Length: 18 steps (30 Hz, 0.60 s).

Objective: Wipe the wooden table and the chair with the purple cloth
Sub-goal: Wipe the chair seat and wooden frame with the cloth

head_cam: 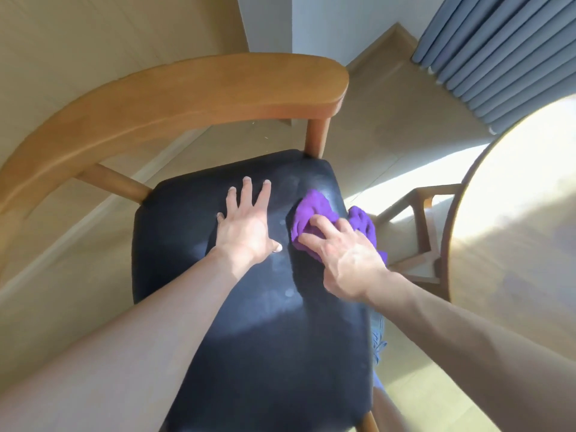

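On the dark padded seat [249, 307] of the wooden chair [187, 88], a person works a purple cloth [311, 210] across the upholstery

— Why is the left hand [246, 226] there at all, with nothing in it?

— It lies flat, fingers spread and straight, palm down on the middle of the seat; likely a brace, steadying the chair and carrying the person's lean while the other hand works

— And the right hand [346, 254]?

— Fingers curled over the bunched cloth, pressing it onto the seat near the right edge. Part of the cloth hangs past that edge (a fold shows beyond the knuckles), which suggests the stroke is running along the rim

— How far along is the job?

— Pale dusty smears show between the two hands and nearer the camera, so the seat looks only partly wiped. The curved backrest [174, 98] has no hand on it here

— And the worktop?

— The round wooden worktop [514, 213] stands at the right, sunlit, well apart from the cloth; whether it has been wiped cannot be told. A second chair [417, 219] sits tucked beside it, grey curtains [498, 51] behind
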Each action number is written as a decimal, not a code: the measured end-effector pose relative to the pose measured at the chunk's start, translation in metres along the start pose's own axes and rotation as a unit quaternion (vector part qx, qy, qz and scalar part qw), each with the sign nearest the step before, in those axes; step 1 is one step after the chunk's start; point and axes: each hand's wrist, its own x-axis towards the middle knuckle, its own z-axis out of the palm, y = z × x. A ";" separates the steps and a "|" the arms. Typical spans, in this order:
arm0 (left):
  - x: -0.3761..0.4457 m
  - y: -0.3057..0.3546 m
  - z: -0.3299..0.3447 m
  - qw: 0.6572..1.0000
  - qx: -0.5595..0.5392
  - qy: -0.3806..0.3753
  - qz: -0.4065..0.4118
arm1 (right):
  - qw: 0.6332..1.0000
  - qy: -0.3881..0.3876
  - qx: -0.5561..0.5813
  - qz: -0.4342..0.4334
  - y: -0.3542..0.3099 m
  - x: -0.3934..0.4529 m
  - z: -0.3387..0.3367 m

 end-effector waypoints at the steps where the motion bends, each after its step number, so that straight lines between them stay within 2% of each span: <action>1: -0.001 0.000 0.000 1.000 -0.001 -0.006 0.000 | 0.999 -0.023 0.009 -0.025 0.001 -0.018 0.007; 3: -0.007 0.002 0.001 1.000 0.001 -0.011 -0.002 | 0.996 -0.071 0.048 -0.016 0.009 -0.044 0.012; 4: -0.013 0.005 0.003 1.000 -0.001 -0.012 -0.002 | 0.994 -0.071 0.086 0.019 0.015 -0.052 0.010; 5: -0.021 0.009 0.008 1.000 -0.004 -0.014 -0.001 | 0.987 -0.045 0.136 0.067 0.021 -0.057 0.007; 8: -0.054 0.020 0.029 0.999 0.000 -0.034 0.004 | 0.940 0.134 0.250 0.192 0.040 -0.049 -0.010; 10: -0.075 0.025 0.045 0.999 0.001 -0.050 0.012 | 0.914 0.189 0.298 0.200 0.041 -0.028 -0.023; 11: -0.085 0.026 0.052 0.998 0.005 -0.060 0.020 | 0.912 0.180 0.316 0.190 0.038 -0.017 -0.028; 13: -0.103 0.025 0.068 0.996 0.018 -0.080 0.039 | 0.931 0.117 0.304 0.167 0.027 -0.001 -0.024; 15: -0.116 0.019 0.080 0.993 0.047 -0.088 0.059 | 0.956 0.071 0.244 0.147 0.013 -0.008 -0.006; 18: -0.126 0.008 0.090 0.989 0.096 -0.078 0.082 | 0.990 0.050 0.109 0.076 -0.007 -0.066 0.037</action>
